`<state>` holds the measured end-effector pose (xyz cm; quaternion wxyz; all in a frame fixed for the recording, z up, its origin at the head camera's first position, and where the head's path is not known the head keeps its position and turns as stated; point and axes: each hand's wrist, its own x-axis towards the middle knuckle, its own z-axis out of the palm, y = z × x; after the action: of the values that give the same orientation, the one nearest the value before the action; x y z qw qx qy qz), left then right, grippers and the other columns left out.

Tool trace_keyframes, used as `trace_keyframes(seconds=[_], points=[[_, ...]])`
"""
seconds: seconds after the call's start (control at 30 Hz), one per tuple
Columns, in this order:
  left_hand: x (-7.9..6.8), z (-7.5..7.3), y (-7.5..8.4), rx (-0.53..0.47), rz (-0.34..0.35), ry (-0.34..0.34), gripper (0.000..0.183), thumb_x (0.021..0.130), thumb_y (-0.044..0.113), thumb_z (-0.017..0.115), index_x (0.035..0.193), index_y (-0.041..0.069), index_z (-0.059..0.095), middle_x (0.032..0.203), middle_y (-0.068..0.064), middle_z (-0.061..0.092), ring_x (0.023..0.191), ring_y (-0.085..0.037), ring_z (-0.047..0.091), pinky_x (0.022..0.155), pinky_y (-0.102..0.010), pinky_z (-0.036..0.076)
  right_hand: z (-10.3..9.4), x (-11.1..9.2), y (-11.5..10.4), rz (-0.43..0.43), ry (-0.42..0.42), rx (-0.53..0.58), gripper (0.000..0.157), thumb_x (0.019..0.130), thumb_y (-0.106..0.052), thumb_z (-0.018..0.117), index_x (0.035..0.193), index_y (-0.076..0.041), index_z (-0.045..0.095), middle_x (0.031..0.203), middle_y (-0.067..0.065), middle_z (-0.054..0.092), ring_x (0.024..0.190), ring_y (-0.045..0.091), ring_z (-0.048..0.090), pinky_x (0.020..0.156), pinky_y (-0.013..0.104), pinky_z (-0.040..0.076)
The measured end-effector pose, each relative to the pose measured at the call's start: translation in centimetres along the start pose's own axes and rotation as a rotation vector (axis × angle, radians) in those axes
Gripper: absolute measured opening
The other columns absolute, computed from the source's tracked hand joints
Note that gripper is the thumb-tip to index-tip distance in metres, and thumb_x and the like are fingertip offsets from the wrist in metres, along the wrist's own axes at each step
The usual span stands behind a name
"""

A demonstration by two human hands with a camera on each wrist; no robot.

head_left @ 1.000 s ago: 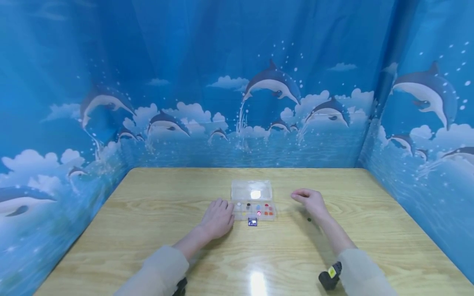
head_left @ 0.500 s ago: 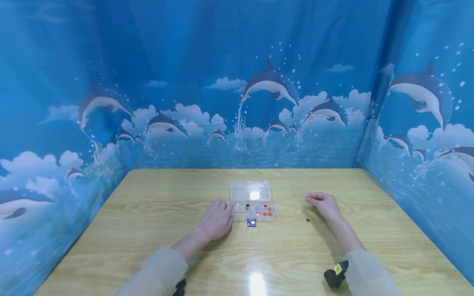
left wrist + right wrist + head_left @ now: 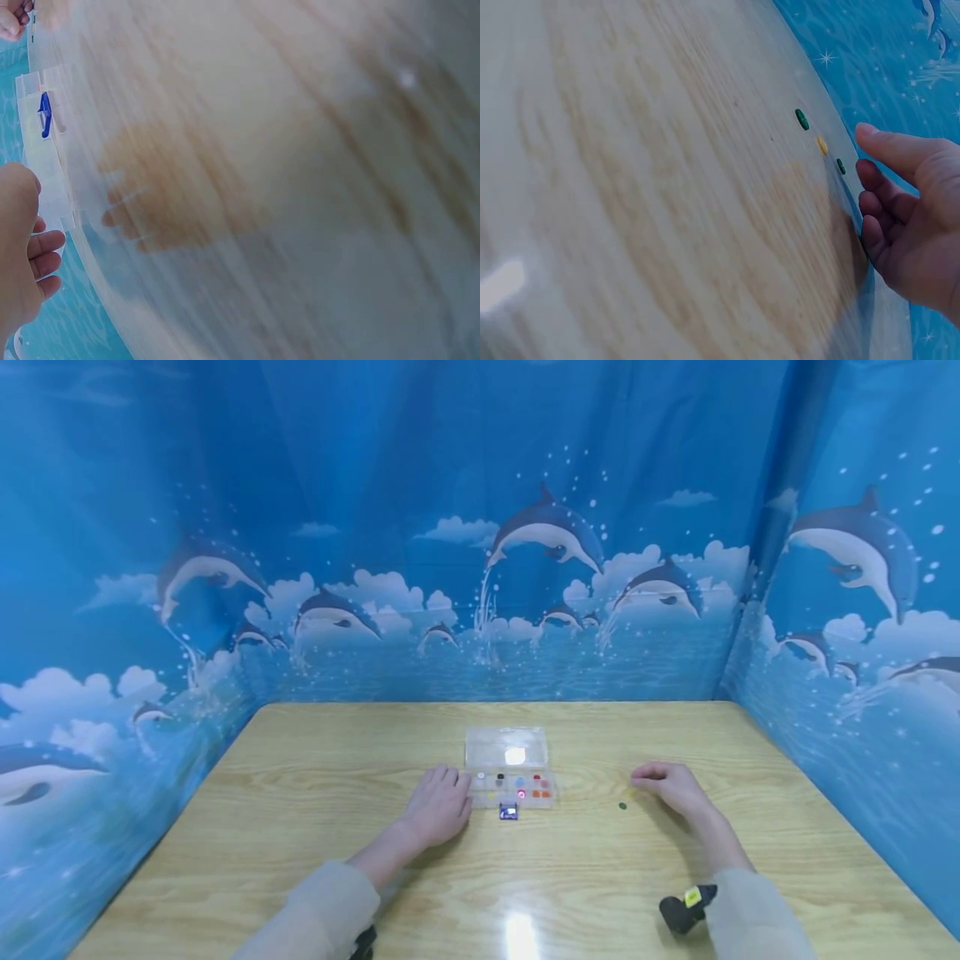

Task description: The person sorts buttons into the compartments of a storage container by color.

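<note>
A clear plastic box stands with its lid tipped back and a blue clasp in front. Small coloured pieces, red, orange, black, white and pale blue, lie in its compartments. My left hand rests against the box's left end, fingers relaxed. To the right of the box my right hand hovers just over the table. In the right wrist view its thumb and fingertips are apart, with nothing seen between them. Near them lie a green button-like disc, a yellow one and another green one.
The box stands on a wood-grain table. Blue dolphin-print curtains rise along its back and sides. A black wrist device hangs at my right sleeve.
My right hand has moved rightward, away from the box, and slightly toward me. More of the small discs beside it now show. The left hand has stayed at the box.
</note>
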<state>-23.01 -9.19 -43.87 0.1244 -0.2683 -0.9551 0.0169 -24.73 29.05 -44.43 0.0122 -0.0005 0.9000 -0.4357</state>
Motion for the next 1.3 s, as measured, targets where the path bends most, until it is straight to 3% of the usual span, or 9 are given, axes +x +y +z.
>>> trace_keyframes(seconds=[0.23, 0.63, 1.07, 1.3], points=[[-0.03, -0.03, 0.0, 0.007, -0.001, -0.003, 0.022, 0.092, 0.027, 0.05, 0.1, 0.006, 0.054, 0.084, -0.004, 0.046, 0.082, -0.019, 0.042, 0.079, -0.034, 0.04, 0.12, -0.14, 0.21, -0.046, -0.04, -0.078, 0.025, 0.085, -0.015, 0.065, 0.103, 0.003, 0.066, 0.111, 0.023, 0.059, 0.11, 0.043, 0.048, 0.094, 0.055, 0.034], [-0.08, -0.04, 0.06, 0.019, 0.004, 0.003, 0.022, 0.092, 0.027, 0.051, 0.099, 0.006, 0.054, 0.082, -0.004, 0.045, 0.08, -0.019, 0.042, 0.077, -0.034, 0.04, 0.46, -0.04, 0.3, -0.073, -0.035, -0.103, 0.021, 0.082, -0.012, 0.068, 0.097, 0.002, 0.067, 0.111, 0.024, 0.059, 0.103, 0.038, 0.053, 0.088, 0.049, 0.04], [-0.12, -0.1, 0.09, 0.008, -0.005, -0.023, 0.024, 0.093, 0.027, 0.049, 0.103, 0.006, 0.054, 0.087, -0.006, 0.048, 0.084, -0.019, 0.044, 0.08, -0.035, 0.041, 0.5, -0.13, 0.0, -0.089, -0.048, -0.13, 0.016, 0.081, -0.007, 0.067, 0.093, 0.004, 0.065, 0.111, 0.028, 0.056, 0.105, 0.044, 0.05, 0.092, 0.054, 0.037], [-0.1, 0.18, -0.02, 0.008, 0.005, 0.009, 0.021, 0.092, 0.026, 0.051, 0.099, 0.006, 0.053, 0.085, -0.005, 0.047, 0.082, -0.019, 0.043, 0.077, -0.034, 0.04, 0.34, -0.36, -0.22, -0.067, -0.059, -0.124, 0.015, 0.082, -0.009, 0.067, 0.091, 0.003, 0.063, 0.096, 0.014, 0.061, 0.093, 0.031, 0.054, 0.085, 0.049, 0.041]])
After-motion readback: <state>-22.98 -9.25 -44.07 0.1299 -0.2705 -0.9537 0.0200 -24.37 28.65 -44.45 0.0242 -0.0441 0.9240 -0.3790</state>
